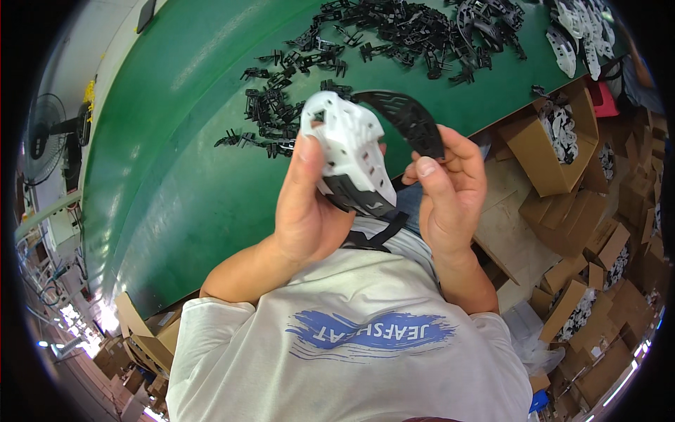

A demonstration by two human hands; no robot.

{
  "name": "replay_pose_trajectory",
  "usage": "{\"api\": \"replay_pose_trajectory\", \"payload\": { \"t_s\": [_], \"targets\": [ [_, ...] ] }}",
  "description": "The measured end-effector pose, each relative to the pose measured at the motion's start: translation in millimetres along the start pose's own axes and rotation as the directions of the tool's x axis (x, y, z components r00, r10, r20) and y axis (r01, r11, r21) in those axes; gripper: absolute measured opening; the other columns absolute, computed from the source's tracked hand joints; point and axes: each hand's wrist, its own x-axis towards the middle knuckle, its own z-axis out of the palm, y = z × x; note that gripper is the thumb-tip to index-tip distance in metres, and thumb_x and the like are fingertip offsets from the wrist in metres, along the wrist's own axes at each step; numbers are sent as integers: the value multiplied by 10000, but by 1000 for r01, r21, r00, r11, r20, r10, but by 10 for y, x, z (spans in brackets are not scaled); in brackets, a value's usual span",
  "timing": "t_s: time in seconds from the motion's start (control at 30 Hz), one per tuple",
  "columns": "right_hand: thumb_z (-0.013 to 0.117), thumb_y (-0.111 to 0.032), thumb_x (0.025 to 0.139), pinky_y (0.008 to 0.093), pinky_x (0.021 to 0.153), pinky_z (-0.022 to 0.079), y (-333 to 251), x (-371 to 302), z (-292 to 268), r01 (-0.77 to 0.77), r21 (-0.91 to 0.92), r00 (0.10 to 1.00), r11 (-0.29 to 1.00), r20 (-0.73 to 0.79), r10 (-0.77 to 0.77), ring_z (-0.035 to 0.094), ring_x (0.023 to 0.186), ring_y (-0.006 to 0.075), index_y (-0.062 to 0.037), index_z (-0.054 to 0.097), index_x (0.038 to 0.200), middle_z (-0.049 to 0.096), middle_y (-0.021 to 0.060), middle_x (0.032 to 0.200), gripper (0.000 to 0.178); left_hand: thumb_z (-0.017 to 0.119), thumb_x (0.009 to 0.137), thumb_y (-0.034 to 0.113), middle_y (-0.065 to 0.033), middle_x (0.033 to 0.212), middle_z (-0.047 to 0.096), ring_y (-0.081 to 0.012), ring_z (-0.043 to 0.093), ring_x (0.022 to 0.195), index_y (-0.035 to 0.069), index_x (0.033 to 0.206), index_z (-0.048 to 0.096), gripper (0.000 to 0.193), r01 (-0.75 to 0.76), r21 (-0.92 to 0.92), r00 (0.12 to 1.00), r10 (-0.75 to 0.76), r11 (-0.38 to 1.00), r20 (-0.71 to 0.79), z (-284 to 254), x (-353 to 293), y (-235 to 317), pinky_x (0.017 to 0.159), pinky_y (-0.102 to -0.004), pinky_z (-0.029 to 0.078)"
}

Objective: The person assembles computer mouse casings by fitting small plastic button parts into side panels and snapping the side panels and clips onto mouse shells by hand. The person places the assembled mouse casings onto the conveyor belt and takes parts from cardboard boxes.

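My left hand (299, 214) is wrapped round a white molded plastic shell (341, 137) with holes and slots, its thumb along the shell's left side. A black panel (355, 197) covers the shell's near end. To its right, my right hand (453, 193) pinches the lower end of a curved black slotted plastic piece (404, 116) between thumb and fingers. The piece arches from the shell's top over to that hand; whether its far end is attached or just touching, I cannot tell. Both hands are raised over the near edge of the green table (169, 176).
Small black plastic clips (415, 32) lie heaped across the far part of the table. White and black shells (583, 32) are piled at the far right. An open cardboard box (527, 151) of parts stands beside the table, with more boxes (583, 309) behind. A fan (46, 133) stands left.
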Motion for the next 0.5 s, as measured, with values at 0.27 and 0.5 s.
{"api": "replay_pose_trajectory", "payload": {
  "t_s": [0.27,0.5],
  "targets": [
    [682,-15,973,322,787,602,91,-67,22,-309,137,949,941,103,296,686,895,153,13,537,1339,694,118,1069,395,592,1055,435,-71,1307,649,-198,629,1182,86,1378,543,478,-116,231,980,149,966,-131,53,156,192,1038,-400,508],
    [613,-157,1063,354,860,617,169,-126,-77,-402,186,896,896,281,344,721,978,186,29,536,1375,710,168,1168,371,672,1037,346,-39,1165,690,-120,660,1043,98,1266,590,347,-106,265,968,161,958,-195,17,188,231,938,-329,552]
  ]
}}
